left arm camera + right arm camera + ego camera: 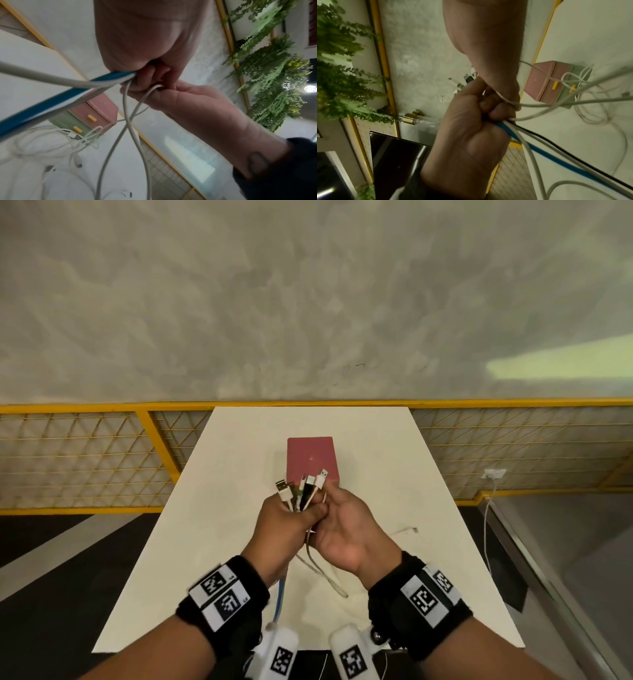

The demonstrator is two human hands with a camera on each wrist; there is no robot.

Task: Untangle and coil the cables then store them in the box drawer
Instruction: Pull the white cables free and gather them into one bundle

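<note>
My left hand (286, 522) is clenched around a bundle of cables (301, 494), and their plugs fan out above my fist: white ones, a black one and a bare metal one. My right hand (342, 529) presses against the left from the right side, its fingers curled and pinching a thin white cable (135, 108) where the two hands meet. Both hands are raised above the middle of the white worktop (394, 474).

From my left wrist view, a blue cable (42, 106) and a thick grey one leave the bottom of my fist together, while the thin white strands hang down and cross each other below my right palm. A black cable (556, 143) runs alongside the blue one in the right wrist view.

The box (312, 458) stands on the worktop just beyond my hands, pink on top. Its drawers (91, 116) face me, a pink one above a green one, each with a yellow handle, and both are closed. More loose white cable lies in loops on the worktop in front of the box, and one plug end (414, 530) rests to the right of my hands.
</note>
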